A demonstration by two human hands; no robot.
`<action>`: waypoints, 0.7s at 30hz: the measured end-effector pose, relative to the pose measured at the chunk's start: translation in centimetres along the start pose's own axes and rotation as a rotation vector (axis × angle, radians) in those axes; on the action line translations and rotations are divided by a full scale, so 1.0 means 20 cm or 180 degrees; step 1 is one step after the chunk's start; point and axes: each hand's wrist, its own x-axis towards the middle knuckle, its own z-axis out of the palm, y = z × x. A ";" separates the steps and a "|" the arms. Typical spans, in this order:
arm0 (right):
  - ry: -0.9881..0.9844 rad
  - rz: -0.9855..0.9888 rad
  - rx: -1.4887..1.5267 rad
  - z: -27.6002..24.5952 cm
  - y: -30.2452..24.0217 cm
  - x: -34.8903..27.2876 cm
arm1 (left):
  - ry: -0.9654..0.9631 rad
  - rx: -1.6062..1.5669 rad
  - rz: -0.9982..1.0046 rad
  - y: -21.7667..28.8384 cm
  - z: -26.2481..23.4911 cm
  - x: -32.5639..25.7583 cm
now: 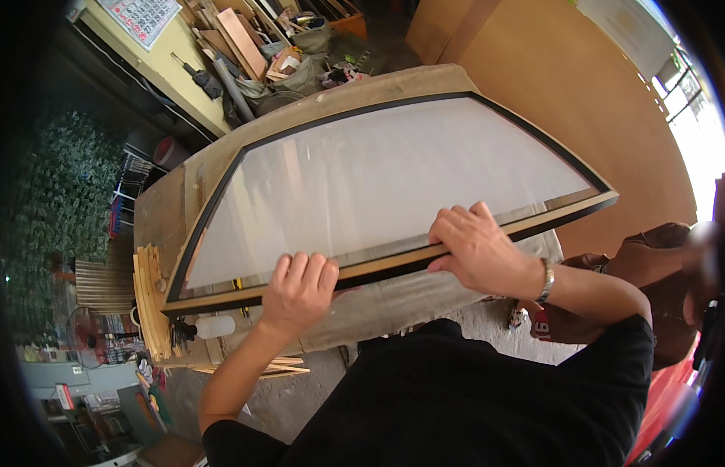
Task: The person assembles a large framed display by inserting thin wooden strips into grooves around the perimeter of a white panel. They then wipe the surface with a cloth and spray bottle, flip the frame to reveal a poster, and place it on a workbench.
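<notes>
A large picture frame (386, 259) with black and gold edging tilts over the cloth-covered worktable, its near edge raised toward me. A clear pane (362, 179) fills it, and a pale surface shows through. My left hand (299, 294) grips the near edge left of its middle, fingers curled over the top. Farther right, my right hand (479, 247) clasps the same edge, thumb below and fingers on top. Below the frame's left corner, a white bottle (215, 326) lies on the table.
Thin wooden strips (148, 300) are stacked at the table's left end. A large brown board (580, 101) leans at the far right. Scrap wood (242, 43) and bags crowd the back. A person in brown clothing (639, 272) is close on my right. A fan (86, 335) stands at left.
</notes>
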 end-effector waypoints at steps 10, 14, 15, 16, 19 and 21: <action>0.1185 -0.0646 -0.0599 -0.75 0.28 0.77 | 0.0754 0.0322 -0.0152 -0.80 -0.31 0.82; 0.1454 -0.0727 -0.1548 -0.91 0.43 1.11 | 0.0612 0.0303 -0.0620 -1.16 -0.29 1.08; 0.1399 -0.0645 -0.1596 -0.96 0.43 1.18 | 0.0760 0.0384 -0.0558 -1.25 -0.26 1.13; 0.1348 -0.0565 -0.1648 -1.00 0.43 1.24 | 0.0650 0.0498 -0.0654 -1.33 -0.26 1.18; 0.1903 -0.0818 -0.1976 -1.05 0.53 1.46 | 0.0354 0.0296 -0.0875 -1.51 -0.26 1.33; 0.1917 -0.0826 -0.1965 -1.10 0.57 1.53 | 0.0084 0.0070 -0.1229 -1.54 -0.28 1.42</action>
